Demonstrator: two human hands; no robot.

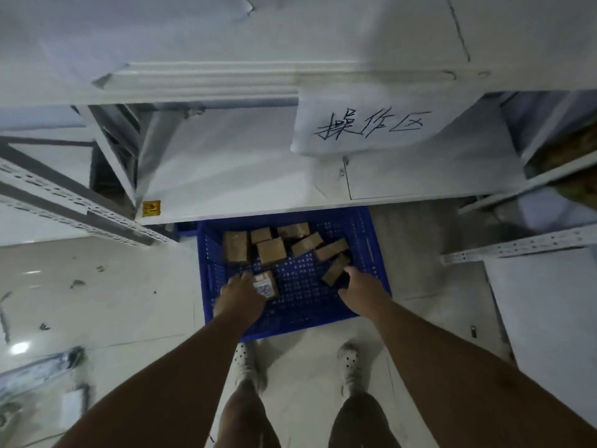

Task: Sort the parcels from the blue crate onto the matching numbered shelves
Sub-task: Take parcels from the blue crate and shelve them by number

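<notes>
A blue perforated crate stands on the floor, half under a white shelf, with several small brown cardboard parcels lying at its far side. Both my arms reach down into it. My left hand grips a small parcel with a white label near the crate's front left. My right hand holds the near end of another brown parcel, tilted, at the crate's right. The label's number is too blurred to read.
White metal shelving rises ahead, with a low shelf board over the crate's back. A paper sign with handwritten characters hangs on it. More shelf units stand at left and right. My feet stand on the tiled floor.
</notes>
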